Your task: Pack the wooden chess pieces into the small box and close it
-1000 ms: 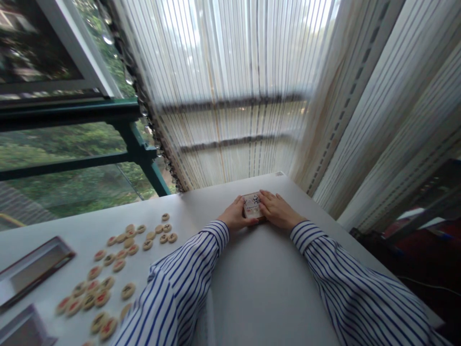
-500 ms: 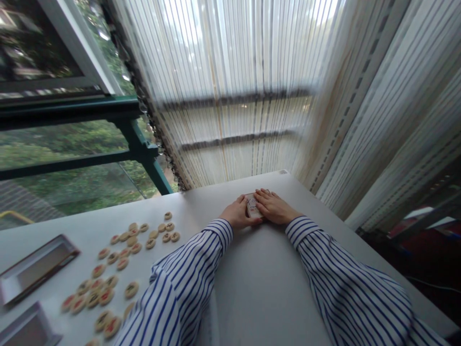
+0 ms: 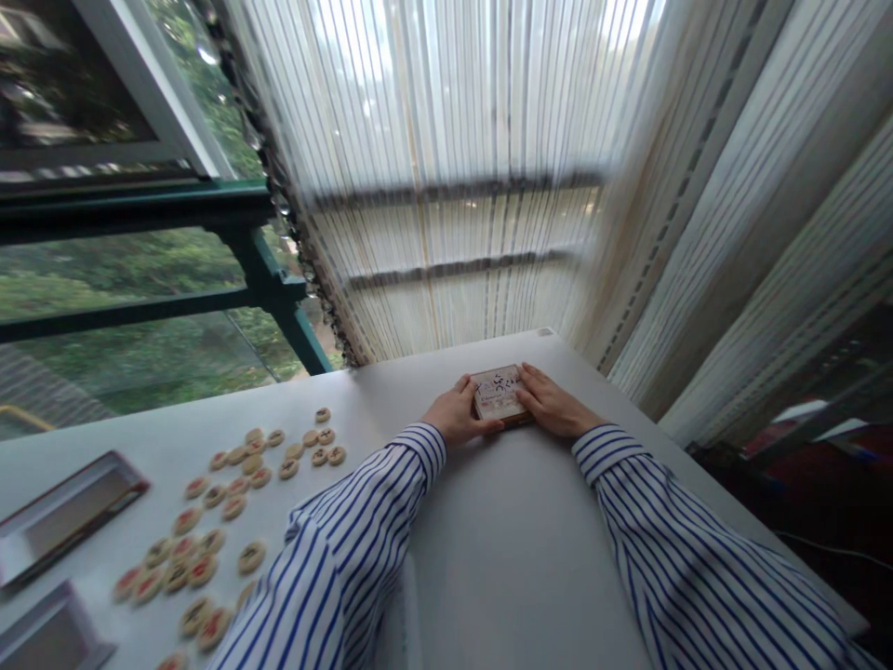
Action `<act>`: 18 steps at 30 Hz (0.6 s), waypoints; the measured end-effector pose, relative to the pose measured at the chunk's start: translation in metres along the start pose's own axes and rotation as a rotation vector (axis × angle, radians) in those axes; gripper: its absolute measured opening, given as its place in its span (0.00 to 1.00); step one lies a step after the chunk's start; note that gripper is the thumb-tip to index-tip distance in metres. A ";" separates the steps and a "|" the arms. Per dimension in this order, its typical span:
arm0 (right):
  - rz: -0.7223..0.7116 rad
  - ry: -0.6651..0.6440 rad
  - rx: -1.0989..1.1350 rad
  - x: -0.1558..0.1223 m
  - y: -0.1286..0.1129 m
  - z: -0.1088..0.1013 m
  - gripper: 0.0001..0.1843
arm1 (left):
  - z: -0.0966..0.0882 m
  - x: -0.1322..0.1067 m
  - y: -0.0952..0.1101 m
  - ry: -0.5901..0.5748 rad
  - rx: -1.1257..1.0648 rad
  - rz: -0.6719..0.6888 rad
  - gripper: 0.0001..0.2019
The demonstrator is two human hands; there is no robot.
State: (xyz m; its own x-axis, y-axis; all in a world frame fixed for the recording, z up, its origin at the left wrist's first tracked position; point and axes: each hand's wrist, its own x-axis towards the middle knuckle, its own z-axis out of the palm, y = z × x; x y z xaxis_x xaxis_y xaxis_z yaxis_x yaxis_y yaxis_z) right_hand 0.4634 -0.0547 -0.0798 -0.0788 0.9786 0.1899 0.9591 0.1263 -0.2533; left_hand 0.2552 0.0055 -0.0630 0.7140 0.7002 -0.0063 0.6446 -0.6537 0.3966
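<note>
A person's left hand (image 3: 457,412) clamps thumb and fingers on the left end of a flat, rectangular brown-and-cream box (image 3: 497,393) near a white table's (image 3: 488,549) far edge. The right hand (image 3: 556,402), fingers together, covers its right end; whether they clamp cannot be told. Printed face up, its long axis runs left to right. A blue-striped white sleeve (image 3: 353,530) partly hides round wooden discs (image 3: 202,569).
</note>
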 end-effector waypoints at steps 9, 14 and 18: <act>-0.077 0.003 0.028 -0.028 -0.007 -0.019 0.34 | 0.000 -0.014 0.004 0.037 -0.089 0.076 0.48; -0.135 0.020 -0.039 -0.035 -0.010 -0.019 0.31 | 0.006 -0.021 0.007 0.115 -0.130 0.157 0.35; -0.159 0.015 -0.046 -0.037 -0.012 -0.019 0.28 | 0.010 -0.019 0.006 0.174 -0.137 0.172 0.27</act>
State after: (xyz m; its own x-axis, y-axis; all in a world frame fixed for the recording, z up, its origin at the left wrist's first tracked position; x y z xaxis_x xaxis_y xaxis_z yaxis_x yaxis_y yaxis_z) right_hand 0.4599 -0.0960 -0.0662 -0.2270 0.9443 0.2382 0.9464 0.2716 -0.1748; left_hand 0.2483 -0.0150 -0.0700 0.7440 0.6292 0.2250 0.4670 -0.7304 0.4985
